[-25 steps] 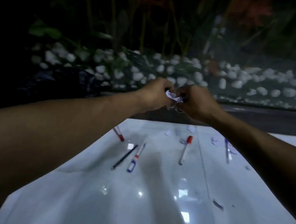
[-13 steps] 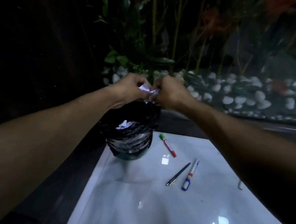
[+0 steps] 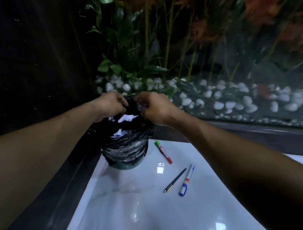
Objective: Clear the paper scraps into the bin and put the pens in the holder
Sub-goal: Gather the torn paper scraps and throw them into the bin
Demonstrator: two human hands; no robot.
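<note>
Far left is basically just a dark wall, nothing to make out there. Then the left hand comes in, held over the mouth of the bin, fingers curled in toward the middle. Can't tell whether it's pinching anything; the fingertips sit against the black liner and it's too dim and blurry to say.

The bin is a small round one with a crinkly black bag pulled over it, standing at the left corner of the white glossy bench. White paper scraps are inside it, right under both hands.

The right hand is just beside the left, also over the bin opening, fingers loosely bent and pointing down. Same deal: can't tell if it has a grip on anything.

Right of the bin, pens lie flat on the bench: a marker with a green cap and red end near the bin, then a dark slim pen, and just beside that a white marker with a blue cap. At the far right edge there's a small pale bit on the bench, too blurred to name.

Behind it all: green stems, reddish leaves and white pebbles.
</note>
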